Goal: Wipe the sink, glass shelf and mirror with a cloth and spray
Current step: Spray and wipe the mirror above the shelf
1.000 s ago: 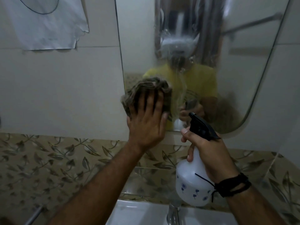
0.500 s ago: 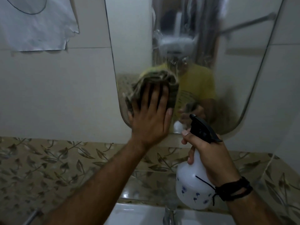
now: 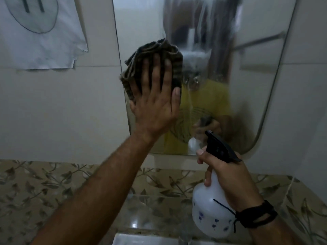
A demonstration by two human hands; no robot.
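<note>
My left hand (image 3: 155, 101) presses a bunched brown striped cloth (image 3: 154, 50) flat against the left side of the wall mirror (image 3: 256, 76), fingers straight. The mirror glass is streaked with wet spray near its middle. My right hand (image 3: 230, 177) grips the neck of a white spray bottle (image 3: 210, 214) with a black trigger head, held below the mirror's lower edge. The glass shelf (image 3: 159, 206) lies under the mirror, and the white sink (image 3: 141, 240) shows at the bottom edge.
A torn sheet of paper (image 3: 40, 32) hangs on the plain wall tiles at the upper left. A band of leaf-patterned tiles (image 3: 35, 188) runs across the wall behind the shelf. A tap top (image 3: 184, 239) is just visible at the sink.
My left hand has slid the cloth upward along the mirror's left side. My right hand with the bottle has stayed in roughly the same place.
</note>
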